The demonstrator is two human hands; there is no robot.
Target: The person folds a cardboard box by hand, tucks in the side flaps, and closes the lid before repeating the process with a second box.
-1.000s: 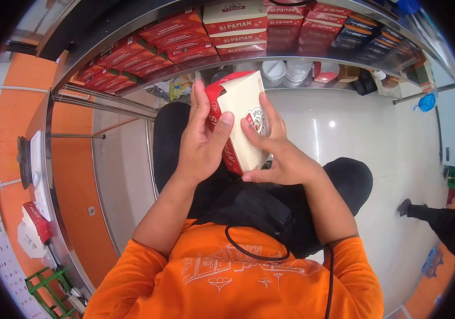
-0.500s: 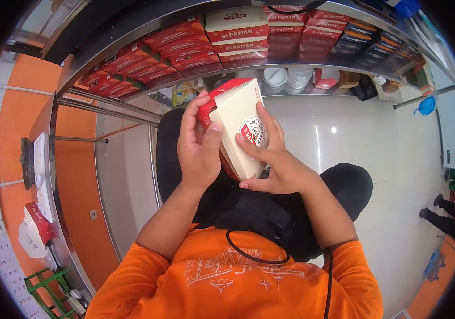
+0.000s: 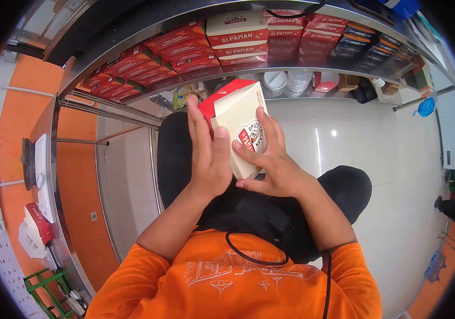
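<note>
A cream and red cardboard food box with a round "Spicy Chicken" logo is tilted in front of me, above my lap. My right hand grips its lower right part, fingers over the printed cream face and thumb at the bottom end. My left hand lies along the box's left side with fingers stretched straight and the thumb by the cream edge. Red flaps stick up at the upper left end of the box. The box's underside is hidden.
Ahead, a metal shelf carries stacked red boxes and dark boxes. Plastic tubs sit beneath it. At left is a metal-edged counter with a white tray. Another person's dark shoe shows at far right.
My left fingers have straightened from their curl around the box's upper left edge. The box has shifted slightly, and its red flaps show more. My right hand keeps its grip.
</note>
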